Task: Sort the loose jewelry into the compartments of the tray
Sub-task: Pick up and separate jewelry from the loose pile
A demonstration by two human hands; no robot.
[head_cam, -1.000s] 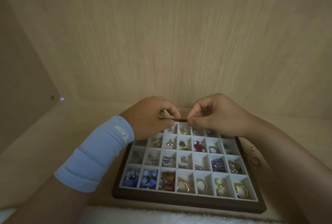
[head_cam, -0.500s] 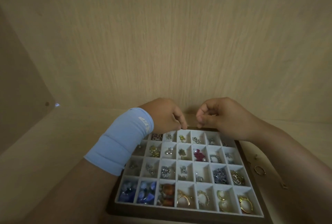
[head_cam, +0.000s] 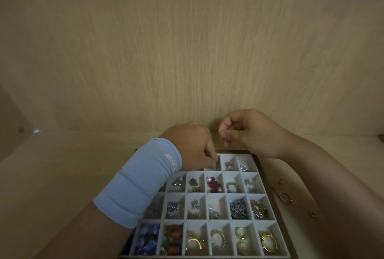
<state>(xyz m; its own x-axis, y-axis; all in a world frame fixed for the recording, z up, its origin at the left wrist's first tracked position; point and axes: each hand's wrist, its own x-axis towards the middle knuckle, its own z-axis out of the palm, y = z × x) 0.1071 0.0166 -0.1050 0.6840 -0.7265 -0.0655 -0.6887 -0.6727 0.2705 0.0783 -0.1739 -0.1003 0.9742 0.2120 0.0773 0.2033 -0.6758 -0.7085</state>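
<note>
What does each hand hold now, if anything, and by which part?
The left hand touches a tiny piece in a back-row compartment of the tray; grip and part cannot be told. The right hand is curled; nothing shows in it.

Pale blue fabric wristband (head_cam: 138, 184), white-lined dark-framed compartment tray (head_cam: 256, 163), dark red bead cluster (head_cam: 214, 184), blue glass beads (head_cam: 147, 239), gold oval rings (head_cam: 269, 242), light wood-grain worktop (head_cam: 62, 175)

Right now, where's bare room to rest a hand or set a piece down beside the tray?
Free: the shelf floor left of the tray, out to the side wall. Crowded: right of the tray, where loose rings lie scattered, and the tray's far edge, where left hand and right hand are.
</note>
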